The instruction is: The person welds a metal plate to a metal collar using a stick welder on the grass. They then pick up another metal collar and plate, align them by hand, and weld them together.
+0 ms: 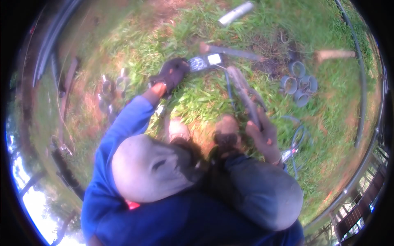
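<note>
Grey tool [245, 95] in right hand [266, 135]; left hand [172, 74] touches dark bar [199, 63].

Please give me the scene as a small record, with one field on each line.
Place: grass
Left hand: gloved, at one end of a dark piece with a white patch; grip unclear
Right hand: gloved, holding a long tool
Ahead: a stick; beyond it, a white tube
Right side: pipe pieces, grouped
Unclear: the exact kind of tool, blurred
</note>
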Action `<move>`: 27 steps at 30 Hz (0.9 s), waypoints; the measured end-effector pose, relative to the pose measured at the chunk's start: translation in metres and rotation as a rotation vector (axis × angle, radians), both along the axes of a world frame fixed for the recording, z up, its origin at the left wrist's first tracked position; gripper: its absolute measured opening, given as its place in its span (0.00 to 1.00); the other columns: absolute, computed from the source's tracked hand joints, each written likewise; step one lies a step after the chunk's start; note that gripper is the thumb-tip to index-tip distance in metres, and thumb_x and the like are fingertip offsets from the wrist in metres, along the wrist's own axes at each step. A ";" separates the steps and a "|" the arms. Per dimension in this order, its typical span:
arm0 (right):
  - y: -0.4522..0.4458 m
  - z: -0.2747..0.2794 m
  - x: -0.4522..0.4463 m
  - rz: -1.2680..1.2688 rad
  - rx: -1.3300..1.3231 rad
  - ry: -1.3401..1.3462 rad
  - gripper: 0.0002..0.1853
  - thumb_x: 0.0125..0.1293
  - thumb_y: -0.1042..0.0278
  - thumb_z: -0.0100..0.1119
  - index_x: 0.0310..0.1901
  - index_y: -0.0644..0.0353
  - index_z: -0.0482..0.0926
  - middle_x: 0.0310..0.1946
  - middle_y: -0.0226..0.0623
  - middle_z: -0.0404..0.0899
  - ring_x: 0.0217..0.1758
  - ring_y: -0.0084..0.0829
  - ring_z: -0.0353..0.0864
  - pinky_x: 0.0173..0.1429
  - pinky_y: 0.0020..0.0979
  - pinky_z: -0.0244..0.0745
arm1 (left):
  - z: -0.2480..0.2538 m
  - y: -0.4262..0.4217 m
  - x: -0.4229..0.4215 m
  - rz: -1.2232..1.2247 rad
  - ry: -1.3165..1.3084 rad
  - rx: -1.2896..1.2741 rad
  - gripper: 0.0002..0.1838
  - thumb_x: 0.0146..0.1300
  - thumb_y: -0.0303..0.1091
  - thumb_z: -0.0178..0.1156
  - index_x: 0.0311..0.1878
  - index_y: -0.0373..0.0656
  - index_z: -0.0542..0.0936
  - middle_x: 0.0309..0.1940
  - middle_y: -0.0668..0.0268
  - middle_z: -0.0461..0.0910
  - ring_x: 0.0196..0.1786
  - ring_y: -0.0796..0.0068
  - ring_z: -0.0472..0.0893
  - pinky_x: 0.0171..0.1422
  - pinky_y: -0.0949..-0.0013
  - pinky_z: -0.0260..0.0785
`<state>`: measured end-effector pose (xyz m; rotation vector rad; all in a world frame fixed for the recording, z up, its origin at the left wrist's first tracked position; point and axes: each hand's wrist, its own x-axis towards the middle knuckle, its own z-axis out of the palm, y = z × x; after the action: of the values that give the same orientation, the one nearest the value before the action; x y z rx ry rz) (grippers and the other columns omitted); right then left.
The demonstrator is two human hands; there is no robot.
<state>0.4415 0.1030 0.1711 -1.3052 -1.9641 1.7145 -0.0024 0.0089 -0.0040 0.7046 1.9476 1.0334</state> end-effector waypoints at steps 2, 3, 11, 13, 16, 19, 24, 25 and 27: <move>-0.002 -0.010 0.007 -0.032 -0.023 -0.005 0.36 0.80 0.69 0.78 0.85 0.68 0.80 0.44 0.38 0.88 0.47 0.23 0.84 0.56 0.30 0.83 | 0.000 -0.001 0.002 0.024 0.003 -0.048 0.18 0.86 0.39 0.69 0.68 0.41 0.95 0.50 0.58 0.97 0.46 0.69 0.91 0.52 0.60 0.84; 0.001 -0.007 0.006 -0.031 -0.023 -0.004 0.36 0.80 0.69 0.78 0.85 0.68 0.80 0.44 0.38 0.88 0.47 0.23 0.84 0.56 0.30 0.83 | 0.005 0.000 0.006 0.025 0.003 -0.048 0.18 0.86 0.39 0.69 0.68 0.41 0.95 0.50 0.58 0.97 0.46 0.69 0.91 0.52 0.60 0.84; 0.003 -0.010 0.002 0.009 0.011 -0.049 0.35 0.79 0.71 0.78 0.84 0.67 0.80 0.46 0.40 0.91 0.48 0.23 0.88 0.56 0.32 0.85 | 0.003 0.003 0.011 0.117 -0.042 0.082 0.05 0.83 0.29 0.70 0.56 0.42 0.91 0.47 0.68 0.93 0.43 0.78 0.87 0.47 0.72 0.80; 0.000 -0.002 0.000 0.012 0.034 -0.025 0.35 0.79 0.71 0.77 0.85 0.66 0.80 0.47 0.40 0.92 0.48 0.24 0.88 0.57 0.31 0.85 | -0.009 -0.001 0.005 0.115 -0.139 0.149 0.05 0.84 0.29 0.69 0.55 0.41 0.91 0.47 0.68 0.92 0.43 0.78 0.87 0.48 0.71 0.81; 0.000 0.011 0.000 0.002 0.058 -0.024 0.34 0.80 0.73 0.76 0.85 0.63 0.81 0.48 0.39 0.92 0.48 0.23 0.88 0.57 0.31 0.85 | 0.004 0.001 0.012 0.152 -0.070 0.075 0.03 0.82 0.28 0.72 0.53 0.40 0.90 0.39 0.70 0.90 0.38 0.81 0.84 0.41 0.73 0.77; 0.000 0.014 0.001 -0.011 0.054 -0.038 0.35 0.79 0.73 0.76 0.86 0.62 0.81 0.47 0.38 0.91 0.48 0.21 0.87 0.57 0.30 0.85 | 0.011 -0.002 0.006 0.047 0.011 -0.042 0.22 0.85 0.40 0.68 0.72 0.40 0.93 0.52 0.58 0.97 0.50 0.66 0.92 0.56 0.59 0.85; -0.001 0.008 0.004 0.006 0.021 -0.013 0.35 0.79 0.74 0.76 0.86 0.62 0.81 0.46 0.37 0.90 0.47 0.21 0.87 0.56 0.30 0.85 | 0.000 -0.006 0.002 0.010 0.050 -0.015 0.21 0.85 0.41 0.68 0.71 0.39 0.93 0.52 0.58 0.97 0.50 0.67 0.92 0.57 0.60 0.85; -0.001 0.011 0.002 0.007 0.012 -0.024 0.35 0.79 0.73 0.77 0.86 0.62 0.81 0.46 0.37 0.90 0.47 0.21 0.86 0.56 0.30 0.85 | -0.002 -0.006 0.002 0.016 0.049 0.023 0.21 0.85 0.41 0.68 0.71 0.39 0.93 0.52 0.58 0.97 0.51 0.67 0.92 0.58 0.60 0.85; -0.001 0.011 0.000 0.006 0.003 -0.035 0.35 0.79 0.73 0.77 0.86 0.62 0.81 0.46 0.37 0.90 0.47 0.21 0.86 0.56 0.30 0.85 | 0.003 -0.006 0.002 0.014 0.040 -0.010 0.21 0.85 0.41 0.69 0.71 0.39 0.93 0.52 0.58 0.97 0.51 0.67 0.92 0.58 0.60 0.85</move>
<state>0.4417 0.1018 0.1818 -1.3382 -1.9905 1.7027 -0.0002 0.0025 -0.0014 0.7119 1.9938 1.0249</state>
